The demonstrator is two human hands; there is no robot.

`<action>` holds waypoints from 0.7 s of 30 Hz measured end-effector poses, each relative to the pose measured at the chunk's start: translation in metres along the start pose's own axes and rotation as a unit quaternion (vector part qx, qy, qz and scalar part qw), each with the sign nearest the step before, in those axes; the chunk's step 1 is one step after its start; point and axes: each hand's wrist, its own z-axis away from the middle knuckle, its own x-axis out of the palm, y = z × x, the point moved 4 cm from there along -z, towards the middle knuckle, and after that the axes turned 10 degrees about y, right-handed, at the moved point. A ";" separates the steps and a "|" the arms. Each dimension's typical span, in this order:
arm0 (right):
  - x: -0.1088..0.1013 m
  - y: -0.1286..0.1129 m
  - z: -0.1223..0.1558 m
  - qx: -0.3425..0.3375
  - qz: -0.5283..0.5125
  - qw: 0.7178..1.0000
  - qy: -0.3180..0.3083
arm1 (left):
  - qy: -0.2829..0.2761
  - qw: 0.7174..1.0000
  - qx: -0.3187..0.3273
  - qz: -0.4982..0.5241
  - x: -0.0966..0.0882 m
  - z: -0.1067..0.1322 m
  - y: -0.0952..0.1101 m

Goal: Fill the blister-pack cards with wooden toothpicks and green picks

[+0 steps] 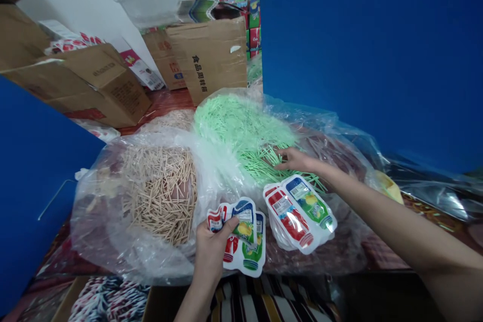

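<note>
My left hand (211,246) is closed around bottle-shaped printed packets (245,234) in red, green and blue, the thumb pressed on top and one packet bent over. My right hand (296,160) reaches into the green sticks (260,161), fingers curved and slightly apart at the pile; whether a stick is between them I cannot make out. Below that hand lies a stack of similar double packets (300,214), red bottle beside green bottle. To the left, tan sticks (162,191) fill an opened clear plastic bag (98,221).
Cardboard boxes (211,55) stand at the back, with another open box (109,80) on the left. Blue panels (370,50) rise on both sides. A box of wrapped pieces (109,299) sits below the table's front edge. Red and green cartons (254,37) are stacked behind.
</note>
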 end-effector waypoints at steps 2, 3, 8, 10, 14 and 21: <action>-0.002 0.004 0.002 0.007 -0.011 1.000 0.027 | 0.004 1.000 0.002 -0.002 0.002 0.002 0.001; -0.003 0.006 0.002 0.011 -0.011 0.999 0.044 | 0.005 1.000 0.004 -0.003 0.004 0.002 0.002; -0.006 0.011 -0.001 0.016 0.011 0.995 0.099 | 0.016 1.000 0.010 0.004 0.008 0.004 0.004; -0.004 0.012 -0.003 0.015 0.015 0.994 0.105 | 0.023 1.000 0.008 0.001 0.009 0.004 0.003; 0.003 0.017 -0.007 0.014 0.017 0.995 0.100 | 0.015 1.000 0.016 -0.016 0.010 0.004 0.002; 0.001 0.029 -0.008 0.040 -0.024 0.989 0.139 | 0.016 1.000 0.002 -0.014 0.009 0.002 0.000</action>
